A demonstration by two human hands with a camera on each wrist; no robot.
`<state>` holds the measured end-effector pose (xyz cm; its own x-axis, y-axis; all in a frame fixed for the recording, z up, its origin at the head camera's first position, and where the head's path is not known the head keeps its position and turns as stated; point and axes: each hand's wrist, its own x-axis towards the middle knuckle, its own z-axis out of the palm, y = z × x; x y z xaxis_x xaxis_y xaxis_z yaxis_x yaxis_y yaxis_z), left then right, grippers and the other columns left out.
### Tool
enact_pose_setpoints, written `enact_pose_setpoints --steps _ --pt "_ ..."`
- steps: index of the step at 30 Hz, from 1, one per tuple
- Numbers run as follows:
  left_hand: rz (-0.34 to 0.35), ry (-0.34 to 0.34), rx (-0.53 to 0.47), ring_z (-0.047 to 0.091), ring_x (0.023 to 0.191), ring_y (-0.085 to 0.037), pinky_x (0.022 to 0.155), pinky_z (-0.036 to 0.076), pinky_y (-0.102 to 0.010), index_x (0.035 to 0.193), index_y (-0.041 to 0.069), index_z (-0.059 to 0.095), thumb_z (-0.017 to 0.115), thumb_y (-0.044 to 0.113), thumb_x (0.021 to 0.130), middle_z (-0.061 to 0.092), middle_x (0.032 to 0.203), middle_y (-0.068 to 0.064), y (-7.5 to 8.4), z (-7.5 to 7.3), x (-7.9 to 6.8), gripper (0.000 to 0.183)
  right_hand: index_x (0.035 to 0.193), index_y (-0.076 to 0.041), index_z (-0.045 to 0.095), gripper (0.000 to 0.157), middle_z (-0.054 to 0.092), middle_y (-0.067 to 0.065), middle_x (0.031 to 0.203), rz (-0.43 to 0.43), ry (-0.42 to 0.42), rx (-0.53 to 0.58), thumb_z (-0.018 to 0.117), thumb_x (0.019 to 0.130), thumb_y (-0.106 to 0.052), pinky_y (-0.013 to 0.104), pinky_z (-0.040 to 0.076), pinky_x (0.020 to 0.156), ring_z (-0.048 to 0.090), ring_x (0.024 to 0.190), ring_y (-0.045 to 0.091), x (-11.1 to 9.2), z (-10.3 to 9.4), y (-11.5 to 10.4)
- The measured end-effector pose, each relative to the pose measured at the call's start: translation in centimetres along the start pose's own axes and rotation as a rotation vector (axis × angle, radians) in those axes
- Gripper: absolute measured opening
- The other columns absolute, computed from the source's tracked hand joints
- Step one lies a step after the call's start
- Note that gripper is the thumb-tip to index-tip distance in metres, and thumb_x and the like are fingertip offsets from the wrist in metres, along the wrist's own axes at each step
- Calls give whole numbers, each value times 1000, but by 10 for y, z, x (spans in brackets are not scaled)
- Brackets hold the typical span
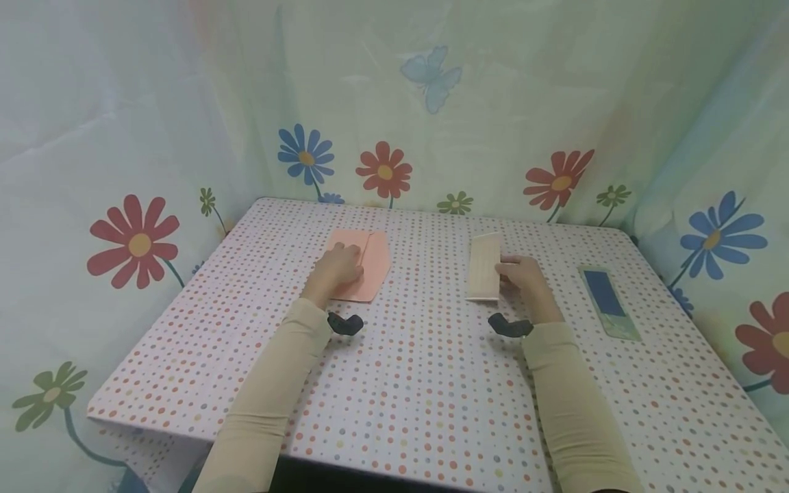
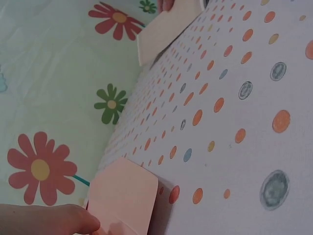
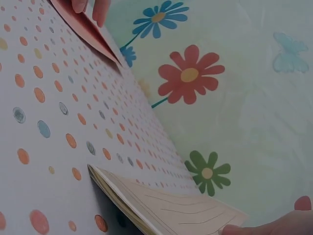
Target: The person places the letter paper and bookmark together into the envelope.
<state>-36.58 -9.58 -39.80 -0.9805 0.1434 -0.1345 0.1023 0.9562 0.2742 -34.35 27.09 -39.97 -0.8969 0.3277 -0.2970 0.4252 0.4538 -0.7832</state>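
Observation:
A pink envelope (image 1: 376, 270) lies left of the middle of the table, its angled flap toward the right. My left hand (image 1: 335, 270) is over its left part, fingers curled, and the thumb (image 2: 83, 220) is at the envelope's edge in the left wrist view. To the right, a folded stack of cream lined paper (image 1: 483, 267) is tilted up off the table. My right hand (image 1: 522, 277) pinches its right edge; several layers show along its side in the right wrist view. The fingertips behind the paper are hidden.
A flat green packet (image 1: 624, 325) with a dark blue panel lies on the right side of the table, beyond my right forearm. Dotted cloth covers the table (image 1: 425, 383). A flowered curtain (image 1: 493, 123) hangs close behind and on both sides.

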Motion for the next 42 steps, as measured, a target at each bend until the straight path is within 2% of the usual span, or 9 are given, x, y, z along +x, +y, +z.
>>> enact_pose_setpoints --steps 5,10,13,20,23,31,34,36,42 --pt "3 2 -2 36 134 -42 105 36 -58 146 18 36 51 33 92 30 151 -14 -1 0 1 58 143 -8 41 50 51 17 138 -21 16 25 49 95 -22 17 52 74 55 121 26 -5 2 -5" --pt "-2 14 -2 36 134 -41 106 35 -57 146 18 36 50 33 91 30 152 -14 -2 -1 3 58 143 -8 41 48 52 16 137 -32 33 21 49 97 -22 18 52 76 56 120 25 -6 5 -10" --pt "-3 20 -2 37 133 -41 106 36 -56 146 18 36 50 33 91 31 151 -14 -3 -1 3 59 144 -9 41 49 53 16 137 -45 28 35 48 97 -22 25 52 88 56 120 26 -6 6 -12" --pt "4 27 -3 38 133 -41 106 36 -56 146 18 37 51 33 91 32 150 -15 -4 -3 2 59 144 -8 40 51 54 18 135 -80 7 39 49 96 -23 19 52 75 57 118 28 -4 11 -18" --pt "14 25 -14 37 133 -42 106 35 -57 145 17 37 51 32 91 31 150 -16 -6 -2 1 58 142 -7 42 51 55 18 133 -106 -1 51 51 94 -20 22 53 79 59 114 28 -6 14 -20" --pt "30 4 -37 36 134 -43 105 35 -59 145 17 37 52 32 90 30 151 -17 -6 1 -3 59 139 -5 46 48 57 19 129 -122 2 56 52 93 -18 20 52 69 64 97 22 -11 31 -18" --pt "26 11 -37 37 134 -42 106 34 -58 146 16 37 52 32 90 30 151 -16 -5 1 -3 60 138 -6 48 47 59 18 127 -133 25 29 53 93 -18 17 49 57 65 98 22 -1 39 -16" --pt "25 16 -31 38 133 -41 106 35 -57 146 17 37 52 32 90 31 151 -16 -4 1 -2 60 139 -7 47 49 58 18 128 -146 37 7 54 92 -20 19 50 58 65 98 22 14 45 -10" --pt "35 29 -17 39 133 -40 106 36 -55 145 18 37 51 32 90 32 150 -15 -5 1 2 58 140 -11 46 50 59 15 126 -164 48 11 54 92 -24 34 55 82 66 101 25 46 60 -1"
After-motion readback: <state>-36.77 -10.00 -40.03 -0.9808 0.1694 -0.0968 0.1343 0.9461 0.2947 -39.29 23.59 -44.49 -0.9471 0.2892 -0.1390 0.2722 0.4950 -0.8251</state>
